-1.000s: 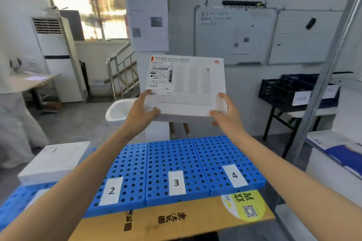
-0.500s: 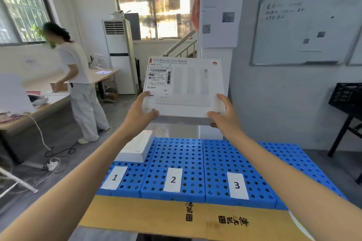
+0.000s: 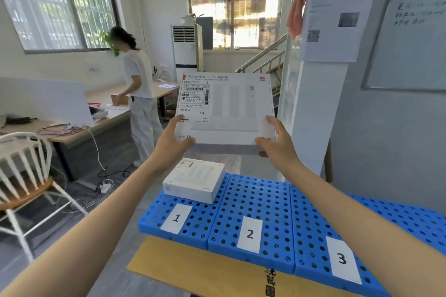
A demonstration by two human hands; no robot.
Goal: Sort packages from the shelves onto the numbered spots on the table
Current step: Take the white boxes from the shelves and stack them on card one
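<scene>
left grip (image 3: 172, 144) and right grip (image 3: 277, 143) are pinching the white package (image 3: 226, 108) by its near corners, holding it up clear of the blue worktop (image 3: 260, 202), where a smaller box (image 3: 195, 179) is sitting.

I get a bright, daylit room. Sun comes through the left window (image 3: 48, 5) and the far window (image 3: 235, 2), whose panes blow out to glare. Shadows are soft. My wide lens bows the white pillar (image 3: 313, 103) toward the edge, and fine label print on the white box (image 3: 226, 108) reads soft.
</scene>
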